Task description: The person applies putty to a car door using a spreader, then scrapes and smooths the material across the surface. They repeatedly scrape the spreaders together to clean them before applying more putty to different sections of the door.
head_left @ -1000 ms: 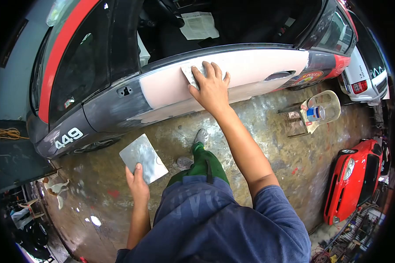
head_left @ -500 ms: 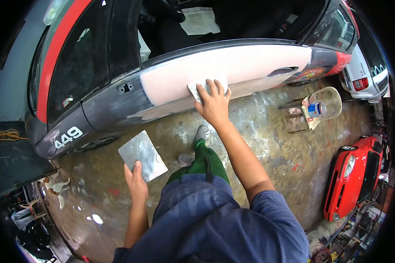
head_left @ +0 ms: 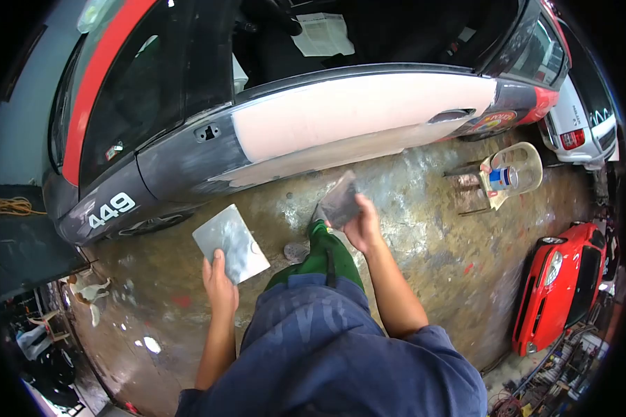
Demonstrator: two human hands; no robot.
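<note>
My left hand [head_left: 220, 283] grips a square metal plate [head_left: 231, 243], thumb on top and fingers underneath; its grey surface is smeared. Lower than the car door and apart from it, my right hand [head_left: 366, 226] is closed on a thin rectangular putty spreader [head_left: 338, 201], dark grey and blurred by motion. Ahead lies the car's side, its door covered by a wide pale pink coat of filler [head_left: 355, 108]. The dark front panel [head_left: 181, 156] beside that coat has a cut-out.
A pale plastic chair [head_left: 528, 167] with a clear, blue-labelled container [head_left: 503, 178] stands at right. Further off are a red car [head_left: 563, 288] and a white vehicle [head_left: 577, 118]. A dog [head_left: 87, 292] lies on the stained concrete floor at left, near a dark bench [head_left: 21, 243].
My right hand has come off the door's pink surface and drawn back towards my body, turning the spreader. My left hand with the plate has barely moved.
</note>
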